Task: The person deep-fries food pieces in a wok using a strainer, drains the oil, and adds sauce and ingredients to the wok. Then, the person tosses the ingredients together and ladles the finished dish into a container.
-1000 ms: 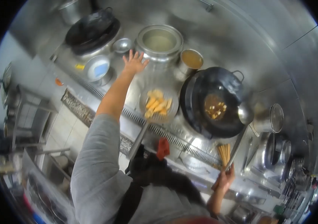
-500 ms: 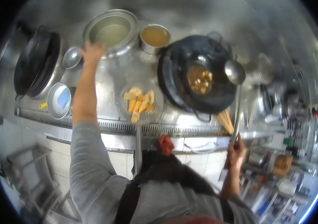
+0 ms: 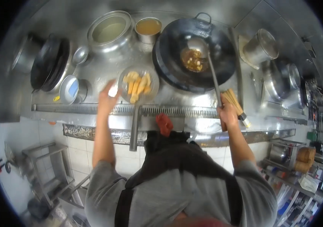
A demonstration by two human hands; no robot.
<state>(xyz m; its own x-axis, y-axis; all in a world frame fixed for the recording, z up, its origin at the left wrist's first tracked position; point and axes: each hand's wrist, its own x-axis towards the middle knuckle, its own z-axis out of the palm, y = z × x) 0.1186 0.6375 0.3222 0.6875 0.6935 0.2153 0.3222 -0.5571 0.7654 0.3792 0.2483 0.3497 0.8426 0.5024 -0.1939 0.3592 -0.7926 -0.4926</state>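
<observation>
My right hand (image 3: 227,114) is wrapped around the handle of a long ladle (image 3: 214,77). The ladle's bowl is down inside a large black wok (image 3: 224,62), touching or just above brown sauce with pale pieces (image 3: 192,62). My left hand (image 3: 109,96), slightly blurred, has its fingers apart and holds nothing. It is just left of a perforated strainer (image 3: 153,86), which carries yellow-orange strips of food (image 3: 135,86). The strainer's handle (image 3: 134,130) juts over the counter's front edge. Beside my right hand lies a bamboo wok brush (image 3: 232,99), partly hidden by the hand.
Behind the strainer stand a wide pot (image 3: 108,46) of cloudy liquid and a smaller pot (image 3: 148,38) of amber liquid. Another wok (image 3: 42,70), a small metal bowl (image 3: 80,55) and a pan with a blue item (image 3: 69,97) are left. A red cloth (image 3: 164,124) hangs in front.
My left hand has come back from the wide pot to beside the strainer. The ladle has moved from above the wok's right side down into it. The camera view has also shifted.
</observation>
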